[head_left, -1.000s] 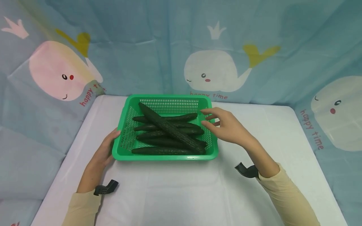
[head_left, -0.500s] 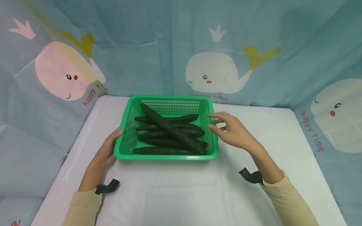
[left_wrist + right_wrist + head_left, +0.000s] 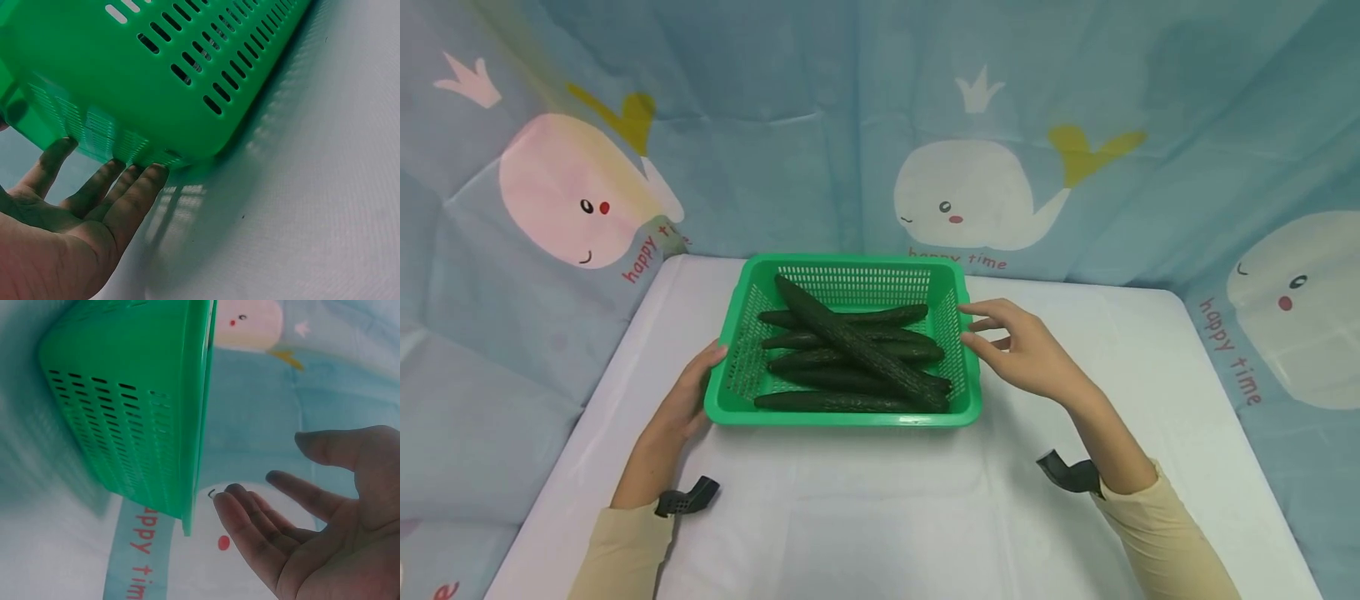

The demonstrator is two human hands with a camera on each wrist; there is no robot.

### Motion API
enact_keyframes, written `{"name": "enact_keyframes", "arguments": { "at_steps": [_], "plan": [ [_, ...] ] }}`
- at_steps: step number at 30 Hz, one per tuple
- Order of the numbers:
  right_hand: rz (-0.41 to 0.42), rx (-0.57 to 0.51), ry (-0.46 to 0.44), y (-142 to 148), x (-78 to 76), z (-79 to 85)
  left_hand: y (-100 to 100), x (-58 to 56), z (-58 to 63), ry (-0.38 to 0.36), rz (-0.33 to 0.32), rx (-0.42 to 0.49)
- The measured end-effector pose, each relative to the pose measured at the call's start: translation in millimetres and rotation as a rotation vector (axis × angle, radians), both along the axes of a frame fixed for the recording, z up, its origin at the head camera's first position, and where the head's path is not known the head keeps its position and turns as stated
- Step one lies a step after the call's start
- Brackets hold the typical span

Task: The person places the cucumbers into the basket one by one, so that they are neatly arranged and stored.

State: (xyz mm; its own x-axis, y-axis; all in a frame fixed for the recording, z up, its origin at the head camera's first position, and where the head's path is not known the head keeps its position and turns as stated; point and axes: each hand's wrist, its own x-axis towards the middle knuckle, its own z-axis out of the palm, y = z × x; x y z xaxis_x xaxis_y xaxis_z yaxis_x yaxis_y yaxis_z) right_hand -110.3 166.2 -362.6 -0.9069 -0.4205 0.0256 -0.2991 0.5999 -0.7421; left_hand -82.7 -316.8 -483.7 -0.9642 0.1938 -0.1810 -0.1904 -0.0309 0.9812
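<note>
Several dark green cucumbers [image 3: 842, 340] lie in a green plastic basket [image 3: 842, 419], one lying diagonally across the others. At the basket's left end, my left hand [image 3: 681, 396] holds the rim. The left wrist view shows its fingertips [image 3: 156, 172] against the outer slotted wall, with the thumb mostly out of frame at the rim. My right hand [image 3: 1030, 350] hovers beside the basket's right end, holding nothing. A gap separates its loosely bent fingers [image 3: 250, 540] from the basket in the right wrist view.
The basket stands towards the back of a table covered in white cloth [image 3: 865, 517]. A blue curtain [image 3: 775, 167] with printed whales hangs behind and along both sides. A black wrist mount [image 3: 1067, 473] is on each forearm.
My right hand has drawn back to the right, from over the basket's right rim to just beside it. My left hand keeps its place on the basket, and the cucumbers lie unchanged.
</note>
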Motion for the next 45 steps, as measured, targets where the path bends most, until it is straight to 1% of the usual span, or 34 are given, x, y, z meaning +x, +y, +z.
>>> {"name": "enact_keyframes", "arguments": {
  "at_steps": [6, 11, 15, 25, 31, 37, 39, 43, 45],
  "plan": [
    [-0.028, -0.006, 0.003, 6.4, 1.2, -1.9, 0.3, -0.8, -2.0, 0.011, -0.006, 0.007],
    [-0.049, 0.001, 0.011, 11.5, 1.8, -3.5, 2.0, -1.6, -2.5, -0.002, 0.005, 0.004],
    [-0.080, 0.008, 0.026, 17.0, 2.6, -4.2, 2.5, -2.0, -1.7, -0.004, 0.002, 0.003],
    [-0.114, 0.015, 0.069, 33.7, 4.9, -11.1, -0.6, 1.5, -3.7, -0.017, -0.006, -0.023],
    [-0.136, 0.026, 0.080, 39.6, 6.5, -13.6, 0.3, -1.0, -3.3, -0.003, -0.021, -0.004],
    [-0.141, 0.016, 0.068, 41.8, 9.4, -16.2, -4.7, -3.2, 0.6, -0.007, -0.029, -0.015],
    [-0.140, 0.010, 0.067, 43.2, 10.0, -17.5, -6.8, -2.7, 2.9, -0.012, -0.032, -0.037],
    [-0.151, 0.016, 0.100, 46.5, 10.2, -21.3, -9.3, -1.5, 5.3, -0.013, -0.031, -0.070],
    [-0.161, 0.022, 0.121, 47.5, 9.9, -23.3, -9.5, -0.6, 6.7, -0.006, -0.020, -0.108]
  ]
}}
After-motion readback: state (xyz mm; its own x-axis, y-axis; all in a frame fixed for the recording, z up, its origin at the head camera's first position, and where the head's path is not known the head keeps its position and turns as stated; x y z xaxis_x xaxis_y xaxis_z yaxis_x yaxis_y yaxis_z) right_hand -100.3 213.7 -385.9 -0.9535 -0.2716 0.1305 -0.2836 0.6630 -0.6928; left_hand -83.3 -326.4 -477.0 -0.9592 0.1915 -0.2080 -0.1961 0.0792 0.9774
